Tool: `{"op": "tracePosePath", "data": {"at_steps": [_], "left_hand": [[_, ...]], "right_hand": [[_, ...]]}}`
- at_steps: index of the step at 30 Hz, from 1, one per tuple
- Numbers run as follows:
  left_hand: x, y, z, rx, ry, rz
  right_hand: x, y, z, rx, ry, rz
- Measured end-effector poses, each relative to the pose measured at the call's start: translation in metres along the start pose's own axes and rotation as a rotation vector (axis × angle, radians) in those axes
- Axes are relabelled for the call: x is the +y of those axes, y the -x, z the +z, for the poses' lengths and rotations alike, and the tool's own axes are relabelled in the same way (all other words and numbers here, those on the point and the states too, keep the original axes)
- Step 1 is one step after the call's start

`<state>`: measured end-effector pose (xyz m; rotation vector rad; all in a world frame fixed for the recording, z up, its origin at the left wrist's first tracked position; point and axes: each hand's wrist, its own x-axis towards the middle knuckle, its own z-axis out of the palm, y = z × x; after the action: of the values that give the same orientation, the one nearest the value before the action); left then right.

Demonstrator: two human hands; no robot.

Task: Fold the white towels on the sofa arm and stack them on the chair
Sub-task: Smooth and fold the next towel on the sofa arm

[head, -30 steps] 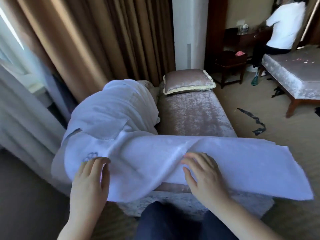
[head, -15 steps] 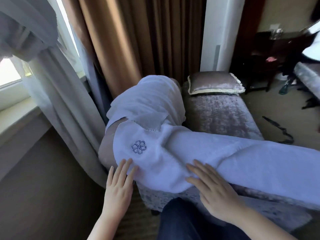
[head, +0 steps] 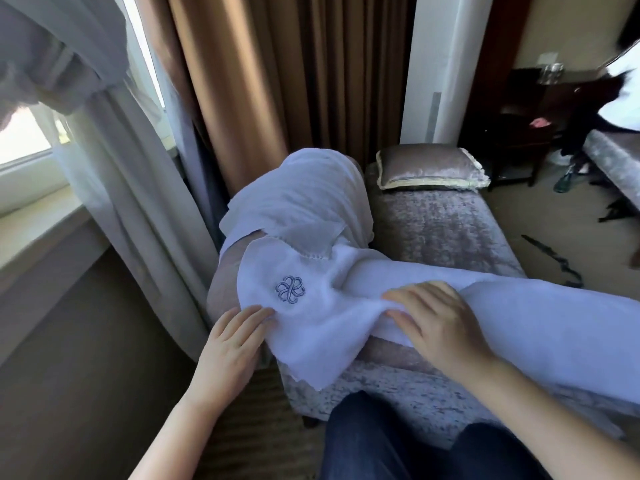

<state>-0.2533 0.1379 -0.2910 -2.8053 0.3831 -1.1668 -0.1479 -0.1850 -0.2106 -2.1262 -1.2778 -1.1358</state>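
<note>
A white towel (head: 519, 327) with a blue embroidered knot emblem (head: 290, 289) lies across the near end of the grey velvet sofa (head: 443, 230), its left end hanging over the edge. My left hand (head: 232, 341) touches that left end just below the emblem with straight fingers. My right hand (head: 436, 320) lies on the towel's middle, fingers curled and thumb tucked in, bunching a fold of the cloth. Behind it, a second thinner white towel (head: 304, 202) is draped over the rounded sofa arm.
A velvet cushion (head: 429, 168) lies at the sofa's far end. Brown curtains (head: 277, 81) and sheer drapes (head: 114, 161) hang to the left by a windowsill (head: 38, 223). A person in white (head: 623, 98) and a grey bench (head: 613, 157) are at the right.
The view swung left towards the window. My right hand went from lying flat on the towel to gathering a fold, and my left hand stays at the emblem end.
</note>
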Motion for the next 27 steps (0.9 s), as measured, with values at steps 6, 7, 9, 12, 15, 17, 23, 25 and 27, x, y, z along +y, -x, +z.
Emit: {"op": "tracePosePath", "data": {"at_steps": [6, 7, 9, 12, 15, 17, 23, 25, 27], "left_hand": [[0.003, -0.01, -0.005, -0.003, 0.079, -0.064], [0.005, -0.017, -0.009, -0.004, 0.125, -0.105], [0.006, -0.029, -0.02, -0.01, 0.244, -0.228], [0.002, -0.036, -0.031, -0.008, 0.362, -0.364], [-0.003, -0.038, -0.034, 0.018, 0.349, -0.365], [-0.008, -0.036, -0.035, 0.045, 0.316, -0.353], [-0.022, -0.031, -0.039, 0.027, 0.224, -0.325], [-0.024, -0.031, -0.043, 0.01, 0.211, -0.314], [-0.024, -0.029, -0.044, 0.009, 0.218, -0.312]], "right_hand": [[0.024, -0.055, 0.021, -0.185, 0.087, 0.275], [0.025, -0.057, 0.025, -0.188, 0.121, 0.276], [0.026, -0.052, 0.028, -0.171, 0.205, 0.216], [0.022, -0.035, 0.024, -0.145, 0.124, -0.013], [0.018, -0.039, 0.028, -0.178, -0.06, -0.036], [0.018, -0.068, 0.038, -0.195, -0.068, 0.126], [0.014, -0.149, 0.093, -0.81, -0.018, 0.255], [0.012, -0.157, 0.106, -0.845, 0.005, 0.242], [0.011, -0.161, 0.115, -0.875, 0.039, 0.169]]}}
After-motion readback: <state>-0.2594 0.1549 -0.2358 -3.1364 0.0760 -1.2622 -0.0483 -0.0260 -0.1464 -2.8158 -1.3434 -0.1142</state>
